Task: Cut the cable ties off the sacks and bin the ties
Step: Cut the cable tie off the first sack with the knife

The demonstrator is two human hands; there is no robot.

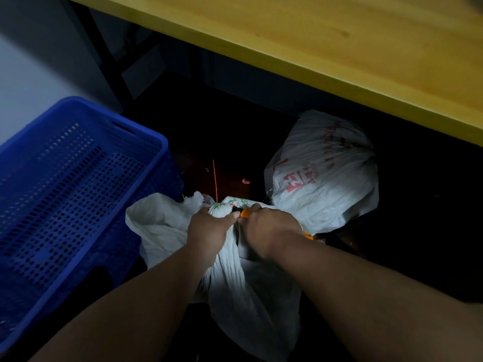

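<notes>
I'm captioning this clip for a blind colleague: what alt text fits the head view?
Seen from above, a person's left hand grips the gathered neck of a white sack while the right hand works an orange-handled cutter against it. A second tied sack sits behind, a blue crate left, a yellow tabletop above.

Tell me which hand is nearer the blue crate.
Left. The left hand grips the sack's neck just right of the blue crate; the right hand sits farther right, holding an orange-handled tool.
</notes>
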